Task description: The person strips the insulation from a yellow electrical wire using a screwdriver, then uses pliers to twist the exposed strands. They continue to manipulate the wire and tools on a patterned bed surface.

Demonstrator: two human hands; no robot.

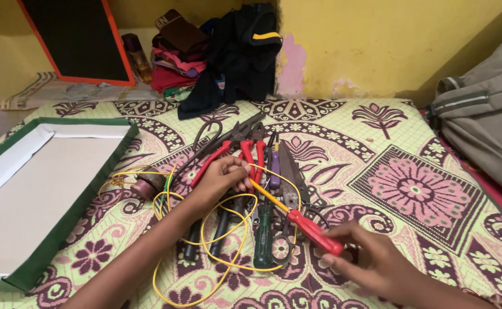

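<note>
Your right hand [371,263] grip is closed around the red screwdriver [296,220]. Your left hand [222,177] pinches the yellow wire [222,260] beside it. The bed [411,171] lies open right of the screwdriver.

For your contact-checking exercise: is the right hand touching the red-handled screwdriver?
Touching. The head view shows the right hand with its fingers closed around the red-handled screwdriver.

Beside the one green-edged tray [62,229] I count two red-handled pliers [245,150], one red-handled screwdriver [311,230], one yellow wire [222,260], and my two hands [222,177].
</note>
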